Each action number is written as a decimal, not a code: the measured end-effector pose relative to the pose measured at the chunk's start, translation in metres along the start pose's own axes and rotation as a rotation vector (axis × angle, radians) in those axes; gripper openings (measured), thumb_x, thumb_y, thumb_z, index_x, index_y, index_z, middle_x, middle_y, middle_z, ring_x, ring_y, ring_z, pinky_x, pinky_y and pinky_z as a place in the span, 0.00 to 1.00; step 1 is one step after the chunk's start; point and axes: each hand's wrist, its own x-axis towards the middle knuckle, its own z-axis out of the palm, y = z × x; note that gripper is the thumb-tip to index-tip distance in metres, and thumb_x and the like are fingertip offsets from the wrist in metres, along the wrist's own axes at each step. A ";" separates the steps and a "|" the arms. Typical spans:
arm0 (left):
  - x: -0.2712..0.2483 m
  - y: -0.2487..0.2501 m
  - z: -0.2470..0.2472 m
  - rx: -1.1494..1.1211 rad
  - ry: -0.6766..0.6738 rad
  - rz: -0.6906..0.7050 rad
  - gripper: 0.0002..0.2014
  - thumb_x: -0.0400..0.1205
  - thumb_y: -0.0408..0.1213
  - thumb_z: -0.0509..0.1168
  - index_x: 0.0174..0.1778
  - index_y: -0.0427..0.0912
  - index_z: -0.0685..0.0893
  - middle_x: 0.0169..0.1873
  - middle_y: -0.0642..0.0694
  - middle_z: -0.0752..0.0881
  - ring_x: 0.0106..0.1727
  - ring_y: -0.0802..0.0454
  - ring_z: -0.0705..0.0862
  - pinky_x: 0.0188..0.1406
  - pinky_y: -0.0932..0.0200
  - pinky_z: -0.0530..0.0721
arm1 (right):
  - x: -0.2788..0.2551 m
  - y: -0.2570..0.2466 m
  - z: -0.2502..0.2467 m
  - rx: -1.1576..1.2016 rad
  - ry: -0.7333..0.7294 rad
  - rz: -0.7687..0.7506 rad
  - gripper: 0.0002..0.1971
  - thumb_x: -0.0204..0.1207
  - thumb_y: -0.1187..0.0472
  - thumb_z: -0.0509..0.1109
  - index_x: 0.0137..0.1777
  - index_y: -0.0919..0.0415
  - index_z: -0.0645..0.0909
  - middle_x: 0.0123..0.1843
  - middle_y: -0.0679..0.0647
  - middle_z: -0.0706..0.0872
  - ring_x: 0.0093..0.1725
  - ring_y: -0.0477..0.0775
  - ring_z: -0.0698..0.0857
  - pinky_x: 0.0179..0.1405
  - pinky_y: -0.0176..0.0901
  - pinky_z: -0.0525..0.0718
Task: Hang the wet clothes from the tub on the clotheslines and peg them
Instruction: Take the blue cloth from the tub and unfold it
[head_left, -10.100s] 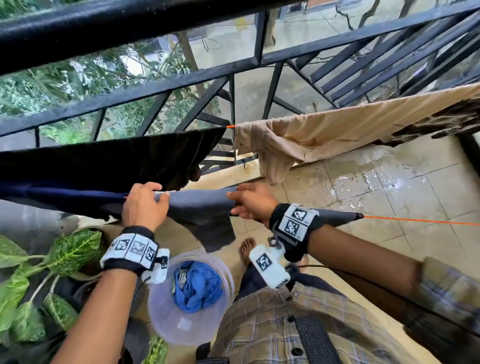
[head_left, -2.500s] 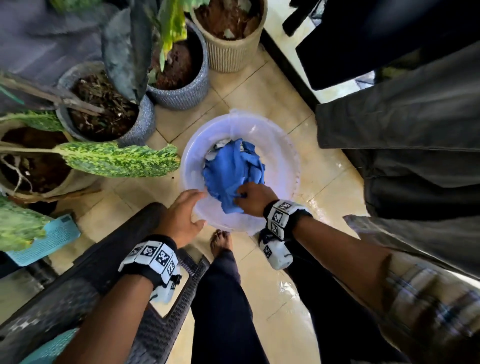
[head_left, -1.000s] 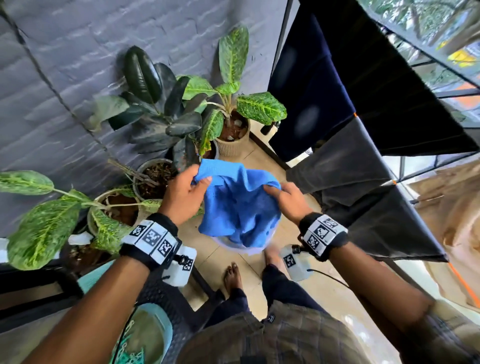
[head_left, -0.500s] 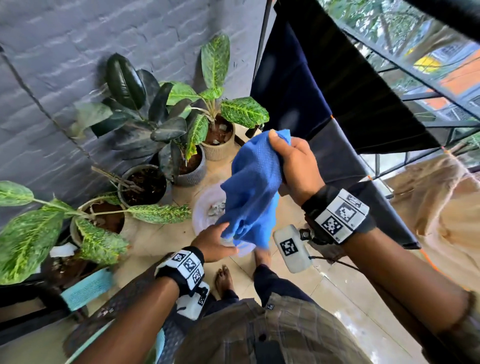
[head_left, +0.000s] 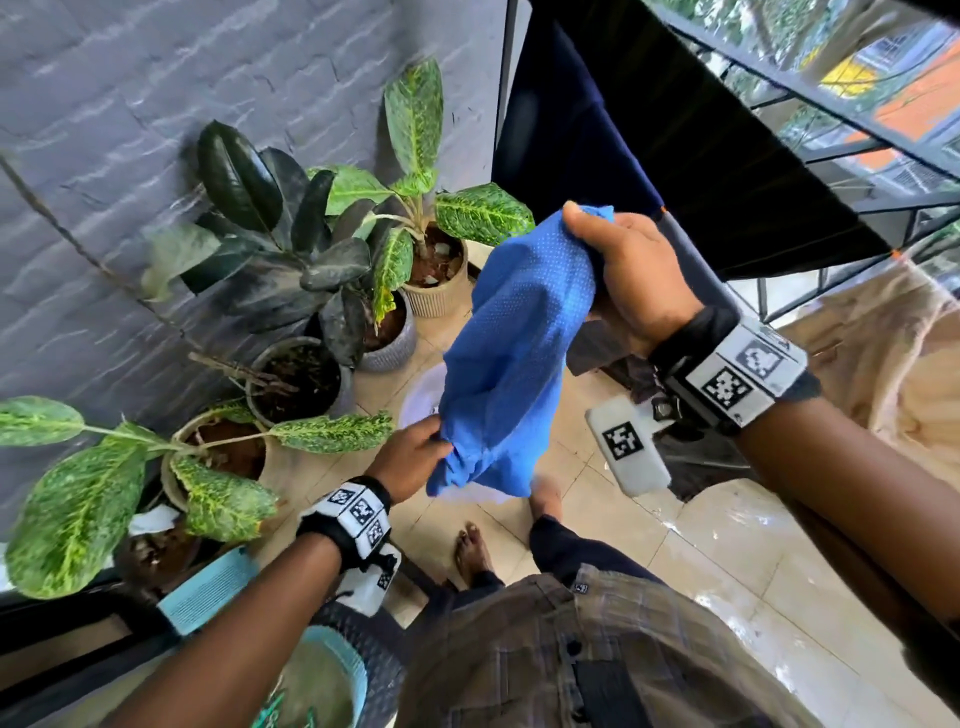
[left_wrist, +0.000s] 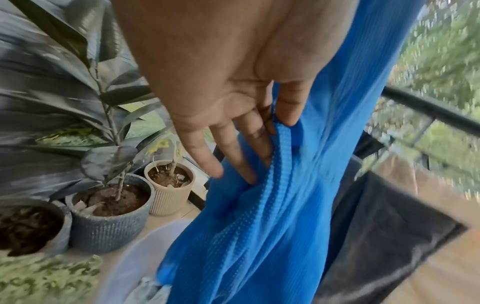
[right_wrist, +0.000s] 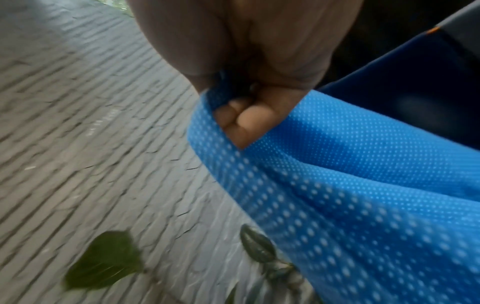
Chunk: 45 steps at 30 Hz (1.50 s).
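Closest to the body, the left hand (head_left: 410, 457) is low down and pinches the bottom hem of the bright blue dotted mesh garment (head_left: 511, 358), thumb against the first fingers while the other fingers (left_wrist: 200, 152) stick out fairly straight and loose. Higher up, the right hand (head_left: 631, 275) has its fingers curled tight round a bunched top edge of the same cloth, so the garment hangs stretched between the two hands, right over the translucent white plastic tub (head_left: 423, 400) on the tiled floor. I can make out a scrap of something pale left in the tub, can't tell what. Past that are the potted plants in ribbed pots (head_left: 363, 249) along the grey wall, and further out the dark navy cloth (head_left: 571, 135) and black cloth (head_left: 727, 156) already over the orange clothesline (head_left: 662, 210) by the black metal railing (head_left: 841, 161). My take on this bit: it's opening the garment out before it goes on the line. I'd find two corners of one edge instead of a fistful, give it a shake over the tub so drips land there, then lay it flat in a free stretch of line so it doesn't overlap the dark stuff. No pegs visible anywhere, so those'd need finding before letting go
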 end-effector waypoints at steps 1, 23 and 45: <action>-0.005 0.006 -0.005 -0.107 0.005 -0.005 0.03 0.73 0.43 0.63 0.38 0.52 0.82 0.33 0.57 0.83 0.40 0.53 0.80 0.49 0.52 0.79 | 0.008 0.009 -0.005 -0.049 0.019 0.052 0.10 0.83 0.56 0.66 0.45 0.62 0.79 0.38 0.63 0.76 0.31 0.56 0.77 0.28 0.40 0.77; -0.029 0.151 -0.031 -0.627 0.102 0.089 0.08 0.92 0.37 0.52 0.55 0.42 0.76 0.46 0.43 0.87 0.35 0.48 0.91 0.38 0.53 0.91 | 0.003 0.178 -0.002 -0.832 -0.271 -0.184 0.12 0.76 0.61 0.73 0.58 0.59 0.78 0.48 0.50 0.83 0.44 0.55 0.82 0.46 0.41 0.73; -0.019 0.098 0.011 0.015 0.339 0.355 0.13 0.72 0.47 0.64 0.45 0.41 0.81 0.41 0.42 0.88 0.44 0.42 0.86 0.41 0.50 0.81 | 0.009 0.101 0.013 -0.240 -0.115 0.102 0.15 0.84 0.58 0.68 0.35 0.62 0.82 0.24 0.49 0.81 0.22 0.45 0.77 0.24 0.36 0.77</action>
